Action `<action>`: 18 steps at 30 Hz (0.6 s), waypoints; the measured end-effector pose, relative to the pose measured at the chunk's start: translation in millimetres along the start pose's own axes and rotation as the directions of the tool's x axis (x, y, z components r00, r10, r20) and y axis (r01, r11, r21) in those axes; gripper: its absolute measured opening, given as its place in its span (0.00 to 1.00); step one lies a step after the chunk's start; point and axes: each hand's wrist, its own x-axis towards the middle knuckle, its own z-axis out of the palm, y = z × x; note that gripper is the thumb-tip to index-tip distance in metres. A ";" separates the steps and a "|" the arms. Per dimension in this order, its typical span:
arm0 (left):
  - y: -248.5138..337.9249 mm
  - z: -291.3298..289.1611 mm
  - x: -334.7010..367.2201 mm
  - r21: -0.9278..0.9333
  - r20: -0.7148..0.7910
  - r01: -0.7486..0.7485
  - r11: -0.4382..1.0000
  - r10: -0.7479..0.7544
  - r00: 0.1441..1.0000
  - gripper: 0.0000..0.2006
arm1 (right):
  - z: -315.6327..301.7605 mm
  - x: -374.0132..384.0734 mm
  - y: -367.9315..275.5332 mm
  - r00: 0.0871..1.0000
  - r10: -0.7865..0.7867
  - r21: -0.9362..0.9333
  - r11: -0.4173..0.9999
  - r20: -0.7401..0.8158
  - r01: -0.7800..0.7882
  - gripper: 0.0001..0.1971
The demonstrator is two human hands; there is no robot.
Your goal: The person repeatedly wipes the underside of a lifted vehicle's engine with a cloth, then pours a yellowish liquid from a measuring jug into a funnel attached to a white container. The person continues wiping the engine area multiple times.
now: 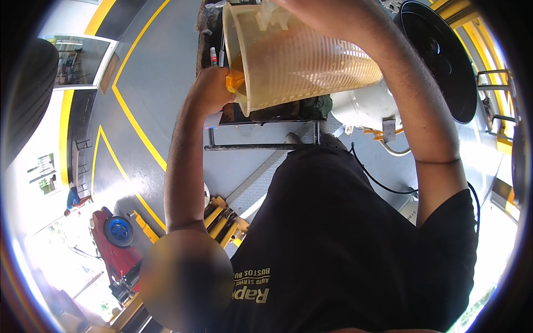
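Note:
A translucent yellowish plastic bin (311, 61) with ribbed sides lies tipped over, its mouth turned to the left. My left hand (214, 89) is closed at the bin's lower rim, around a soft-looking yellow-orange thing (234, 80) whose kind I cannot make out. Across the top reaches my right arm. The right hand (302, 6) is at the bin's upper side, partly cut off by the picture's edge, its fingers hidden. Just beside it hangs a whitish, uneven piece (273, 16), which could be part of the bin or something separate.
Under the bin stands a dark work stand with a metal bar (250, 147); a red-and-white marker-like tube (213, 55) lies on it. To the right are a white tank (363, 108), a large black round pan (438, 58) and a black cable (383, 187). A red machine (114, 244) stands left.

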 end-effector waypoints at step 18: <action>-13.5 11.4 9.0 0.038 -0.048 -0.115 0.993 0.117 0.992 0.16 | 9.5 8.4 22.3 0.971 -0.236 -0.202 0.950 0.025 0.236 0.24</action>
